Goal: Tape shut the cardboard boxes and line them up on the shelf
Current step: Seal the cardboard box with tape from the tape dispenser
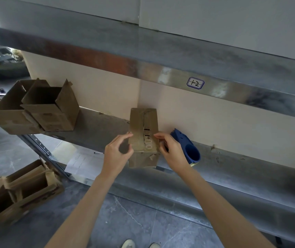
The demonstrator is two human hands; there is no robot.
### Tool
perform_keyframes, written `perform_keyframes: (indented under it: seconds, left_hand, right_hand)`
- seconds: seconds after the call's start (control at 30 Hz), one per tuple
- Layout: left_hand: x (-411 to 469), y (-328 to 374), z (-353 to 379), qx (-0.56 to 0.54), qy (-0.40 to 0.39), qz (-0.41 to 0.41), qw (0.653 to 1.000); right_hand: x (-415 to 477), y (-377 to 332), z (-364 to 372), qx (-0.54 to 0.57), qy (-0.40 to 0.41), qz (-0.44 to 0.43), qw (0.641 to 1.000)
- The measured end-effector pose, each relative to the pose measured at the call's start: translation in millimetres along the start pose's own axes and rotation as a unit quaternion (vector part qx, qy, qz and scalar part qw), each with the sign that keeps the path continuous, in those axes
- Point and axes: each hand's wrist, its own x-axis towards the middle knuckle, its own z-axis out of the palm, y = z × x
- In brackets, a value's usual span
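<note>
Small brown cardboard box (139, 122) sits on the grey metal shelf (241, 158), between both hands. Left hand (118, 151) and right hand (170, 149) each grip a side with curled fingers. Flaps are down; can't tell if the seam is taped. Suggest pressing the flaps flush, then grabbing the blue plastic tape dispenser (187, 145) just beyond the right hand. Box is near the front lip, so don't pull it closer. Bare shelf past the right hand; two open brown cardboard boxes (50, 108) well left of the left hand.
</note>
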Motion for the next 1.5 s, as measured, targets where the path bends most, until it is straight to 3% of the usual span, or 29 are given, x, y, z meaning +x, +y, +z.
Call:
perform_keyframes:
  seconds: [0.33,0.83,0.93,1.13,1.5]
  left_hand:
    - [0,3,2,-0.003,0.009,-0.005,1.000]
    - [4,-4,-4,0.009,-0.029,0.008,0.999]
    - [5,-8,-6,0.010,-0.040,0.022,0.999]
    - [7,-15,-14,0.044,-0.100,0.077,0.991]
    - [4,-18,-9,0.058,-0.079,0.079,0.992]
  right_hand:
    - [5,-4,5,-0.020,0.021,-0.007,1.000]
    - [9,-4,-15,-0.041,-0.102,-0.010,0.994]
    - [8,-1,-19,-0.092,-0.135,-0.052,0.985]
    - [8,-1,-19,-0.134,-0.136,-0.074,0.979]
    - [6,-4,-13,-0.171,-0.106,-0.075,0.977]
